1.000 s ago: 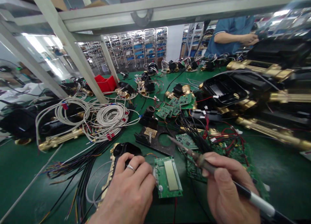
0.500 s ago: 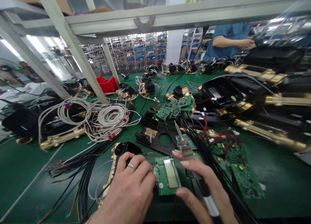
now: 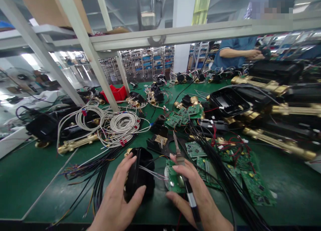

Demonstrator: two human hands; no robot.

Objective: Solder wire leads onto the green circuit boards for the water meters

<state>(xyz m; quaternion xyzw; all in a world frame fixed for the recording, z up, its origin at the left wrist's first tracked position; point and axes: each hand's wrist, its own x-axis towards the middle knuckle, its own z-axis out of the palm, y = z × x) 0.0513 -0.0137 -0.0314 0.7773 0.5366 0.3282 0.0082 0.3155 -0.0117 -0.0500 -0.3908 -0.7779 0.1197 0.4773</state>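
Note:
My left hand holds a black plastic housing by its left side, fingers along the edge and thumb across the front. A brass fitting shows behind it. Thin pale wires run from the housing to a green circuit board. In my right hand lies a soldering iron, its tip pointing away from me over the black fixture. The right fingers and thumb are spread around the board, covering much of it and its display. Whether they touch the board I cannot tell.
Coiled grey cables and a fan of black wires lie left. More circuit boards and a black wire bundle lie right, near brass-bodied housings. A shelf post rises at left. A co-worker is across the bench.
My left hand has opened wider around the black housing, which now stands turned up. My right hand, with the soldering iron, has moved left over the board. The view has tilted upward.

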